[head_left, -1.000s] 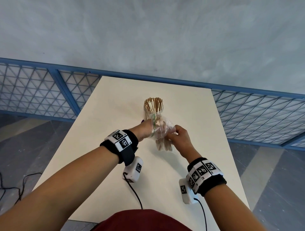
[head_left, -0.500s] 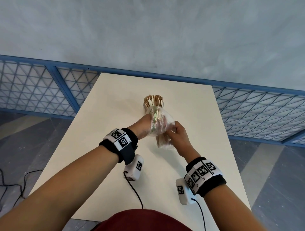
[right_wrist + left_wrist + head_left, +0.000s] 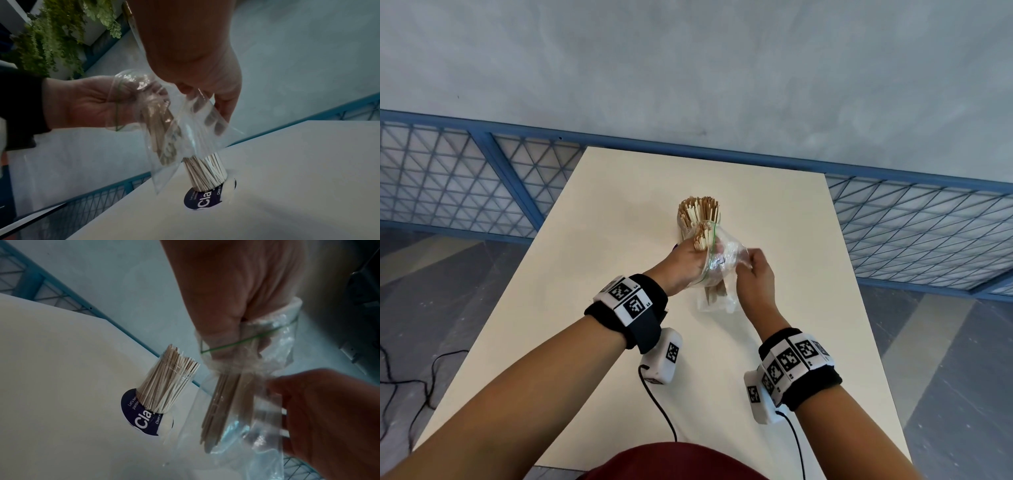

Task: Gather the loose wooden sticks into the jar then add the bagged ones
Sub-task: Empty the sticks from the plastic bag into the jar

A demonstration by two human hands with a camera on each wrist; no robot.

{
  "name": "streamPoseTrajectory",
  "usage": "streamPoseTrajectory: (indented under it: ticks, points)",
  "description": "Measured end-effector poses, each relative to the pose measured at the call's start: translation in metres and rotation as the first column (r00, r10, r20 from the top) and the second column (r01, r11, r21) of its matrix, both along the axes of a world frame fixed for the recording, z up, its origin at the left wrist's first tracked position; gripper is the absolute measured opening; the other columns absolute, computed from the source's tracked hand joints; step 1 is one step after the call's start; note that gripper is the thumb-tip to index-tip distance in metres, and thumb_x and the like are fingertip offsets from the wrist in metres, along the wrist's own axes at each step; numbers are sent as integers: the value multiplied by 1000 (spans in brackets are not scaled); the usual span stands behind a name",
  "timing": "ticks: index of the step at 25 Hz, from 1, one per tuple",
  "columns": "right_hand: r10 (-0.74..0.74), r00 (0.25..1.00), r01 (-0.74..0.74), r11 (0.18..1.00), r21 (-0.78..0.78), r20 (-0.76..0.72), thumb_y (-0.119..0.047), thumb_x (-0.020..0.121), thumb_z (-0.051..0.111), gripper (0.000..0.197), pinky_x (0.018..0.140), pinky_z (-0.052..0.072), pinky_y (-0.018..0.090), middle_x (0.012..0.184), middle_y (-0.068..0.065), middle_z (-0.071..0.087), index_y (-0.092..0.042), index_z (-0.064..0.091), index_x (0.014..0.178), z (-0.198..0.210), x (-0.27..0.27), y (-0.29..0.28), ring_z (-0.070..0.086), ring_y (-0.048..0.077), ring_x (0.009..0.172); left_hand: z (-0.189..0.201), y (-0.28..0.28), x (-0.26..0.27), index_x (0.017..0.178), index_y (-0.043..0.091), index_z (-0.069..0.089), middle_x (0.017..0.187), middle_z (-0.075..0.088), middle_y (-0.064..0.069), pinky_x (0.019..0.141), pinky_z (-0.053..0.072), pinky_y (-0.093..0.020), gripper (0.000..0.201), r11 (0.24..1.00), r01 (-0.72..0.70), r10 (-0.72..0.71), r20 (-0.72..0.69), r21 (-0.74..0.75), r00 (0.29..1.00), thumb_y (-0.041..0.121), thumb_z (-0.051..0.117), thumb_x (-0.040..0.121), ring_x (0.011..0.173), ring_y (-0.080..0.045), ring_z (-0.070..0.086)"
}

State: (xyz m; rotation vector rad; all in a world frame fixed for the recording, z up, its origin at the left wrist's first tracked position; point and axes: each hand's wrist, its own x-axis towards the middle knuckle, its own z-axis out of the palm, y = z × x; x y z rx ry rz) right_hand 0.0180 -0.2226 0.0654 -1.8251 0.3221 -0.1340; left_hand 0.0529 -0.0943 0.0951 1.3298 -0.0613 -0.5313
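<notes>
Left hand (image 3: 690, 260) has its fingers wrapped around the top of the bagged sticks (image 3: 224, 404), reaching in through the bag's mouth, the end with the green zip line. Right hand (image 3: 755, 274) is pinching the clear bag (image 3: 717, 301) lower down on its side, so both hands are clamped on something, neither is free. The bundle hangs above the table (image 3: 619, 240), just beside the jar (image 3: 698, 219), which is upright and already packed with sticks.

So I'd say the loose-stick part is done and we're on the second half: getting the bagged ones out. Next move probably means pulling the bundle up while the right hand drags the bag off it, then aiming the ends at whatever gap is left in that crowded jar. A tight fit could bump it over.

View differences: the head view shows the layout but the bag is just glare. The left wrist view shows the sticks inside the plastic and a dark round label (image 3: 144, 417) under the jar. The right wrist view shows the fingers (image 3: 226, 104) pinching the film, plus a green plant (image 3: 51, 32) off in the background.
</notes>
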Motion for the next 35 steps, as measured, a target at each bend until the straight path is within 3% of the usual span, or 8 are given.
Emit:
streamPoseTrajectory:
  ticks: [2,7,11,15,24,28,32,35]
  points:
    - [76,994,-80,995,54,83,-8,83,45,19,72,46,20,84,-14,58,-23,54,92,2,3,2,56,7,80,3,-1,0,86,15,51,71,62,8,72,47,-12,15,999,41,-40,43,-13,998,3,58,79,66,3,59]
    - [-94,992,89,994,65,82,-6,91,46,31,63,49,36,73,-9,60,-27,52,69,0,9,-1,57,17,64,0,-1,-4,89,17,49,76,52,10,70,41,-5,13,958,88,-109,64,271,992,7,46,95,69,8,50]
    - [-226,965,227,974,5,136,-13,94,43,25,65,49,39,68,-13,57,-28,50,75,-12,3,-1,54,17,64,8,0,-6,81,19,45,75,46,5,65,41,-5,17,984,71,-93,130,163,987,9,44,95,62,11,49]
    - [-234,957,243,970,-29,170,-15,95,41,16,62,46,33,64,-10,55,-21,52,85,-22,2,-15,53,-2,57,19,9,11,74,24,57,70,58,6,69,48,-23,28,990,-111,120,99,-86,988,20,42,97,71,-11,57]
    - [-142,989,139,988,65,39,-11,96,41,25,39,37,11,65,0,53,-24,52,77,-38,8,-42,43,1,37,40,19,79,75,13,50,70,47,-2,93,49,-33,20,629,-662,551,-368,-407,749,12,48,94,66,-11,49]
    - [-135,991,136,988,74,-12,-12,95,42,19,39,37,12,65,0,53,-18,53,80,-46,25,-46,41,2,34,32,7,109,73,16,47,69,46,1,67,48,-20,23,661,-694,660,-219,-287,719,12,46,96,63,-8,49]
    - [-116,993,118,990,80,-38,-14,95,43,19,39,38,12,65,1,54,-19,53,79,-49,43,-49,42,2,35,-6,-3,133,81,18,49,72,52,4,75,45,-28,14,765,-638,641,10,-88,767,15,50,94,70,-12,53]
    - [-118,992,122,988,93,-48,-13,94,44,20,39,38,12,65,0,53,-20,53,78,-51,53,-50,43,1,37,-35,-8,130,102,9,56,86,59,0,75,47,-25,15,858,-414,373,183,306,909,18,56,91,78,-14,58]
